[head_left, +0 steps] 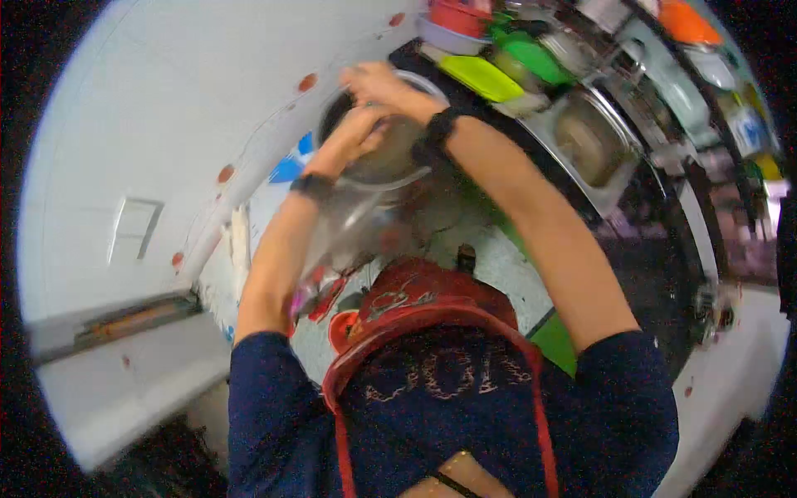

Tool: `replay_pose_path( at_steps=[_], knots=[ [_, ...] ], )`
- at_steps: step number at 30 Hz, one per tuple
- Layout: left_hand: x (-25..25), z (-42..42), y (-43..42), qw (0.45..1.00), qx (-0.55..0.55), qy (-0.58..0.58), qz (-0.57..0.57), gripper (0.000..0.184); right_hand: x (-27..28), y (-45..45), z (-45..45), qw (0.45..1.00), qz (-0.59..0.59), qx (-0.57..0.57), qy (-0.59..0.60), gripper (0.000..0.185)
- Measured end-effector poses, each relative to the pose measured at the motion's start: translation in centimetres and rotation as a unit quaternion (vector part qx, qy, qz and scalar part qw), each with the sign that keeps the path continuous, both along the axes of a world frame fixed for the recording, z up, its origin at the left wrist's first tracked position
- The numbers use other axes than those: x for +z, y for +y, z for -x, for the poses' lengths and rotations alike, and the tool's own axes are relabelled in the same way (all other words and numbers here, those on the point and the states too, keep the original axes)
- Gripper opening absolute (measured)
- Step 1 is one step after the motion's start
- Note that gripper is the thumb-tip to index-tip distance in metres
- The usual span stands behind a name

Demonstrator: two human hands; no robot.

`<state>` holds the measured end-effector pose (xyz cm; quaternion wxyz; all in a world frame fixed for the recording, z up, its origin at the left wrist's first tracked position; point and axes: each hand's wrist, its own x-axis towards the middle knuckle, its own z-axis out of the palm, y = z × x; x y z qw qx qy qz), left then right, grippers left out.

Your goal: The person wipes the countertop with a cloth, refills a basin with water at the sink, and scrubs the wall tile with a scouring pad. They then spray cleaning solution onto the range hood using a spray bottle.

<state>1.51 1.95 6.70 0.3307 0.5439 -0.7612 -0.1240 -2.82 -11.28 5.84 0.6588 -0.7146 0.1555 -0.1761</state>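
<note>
A large round pot or basin (407,178) with a pale, shiny rim stands at the wall end of the dark counter. Both my hands are over its opening, close together and blurred. My left hand (363,135), below a dark wristband, has its fingers curled in. Just beyond it, my right hand (383,88) reaches across the far side with bent fingers, a black band on its wrist. Whatever lies between the fingers is hidden or too small to make out. The pot's contents look greyish and blurred.
Right of the pot are a yellow-green tray (481,77), a green bowl (535,60) and a red basin (458,17). Farther right is a metal sink (610,120). A tiled wall (166,108) rises on the left. I wear a red apron (432,314).
</note>
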Motion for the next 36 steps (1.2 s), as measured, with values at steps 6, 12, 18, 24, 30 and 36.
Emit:
replay_pose_path(
  at_steps=[6,12,18,24,30,36],
  knots=[
    [-8.7,-1.1,-2.0,0.966,0.159,-0.183,-0.087,0.017,-2.5,3.2,1.4,0.966,0.099,-0.234,0.046,0.034],
    [-9.4,1.1,-1.2,0.958,0.208,-0.068,-0.184,0.032,-5.2,4.5,2.1,0.899,0.147,-0.404,0.081,0.039],
    [-4.6,3.9,-0.2,0.895,0.200,0.240,-0.318,0.039,-4.8,4.5,7.9,0.955,0.003,-0.295,-0.035,0.059],
    [2.4,11.8,-0.1,0.859,0.092,0.318,-0.390,0.047,-4.4,4.6,21.8,0.981,-0.118,-0.143,-0.064,0.050],
    [0.5,22.8,-4.5,0.823,0.014,0.302,-0.481,0.038,-4.7,4.5,38.3,0.907,-0.181,-0.365,-0.106,0.040],
    [-8.3,35.1,-11.7,0.895,-0.175,0.238,-0.335,0.025,-0.9,3.6,57.0,0.851,-0.093,-0.516,-0.024,0.030]
  ],
)
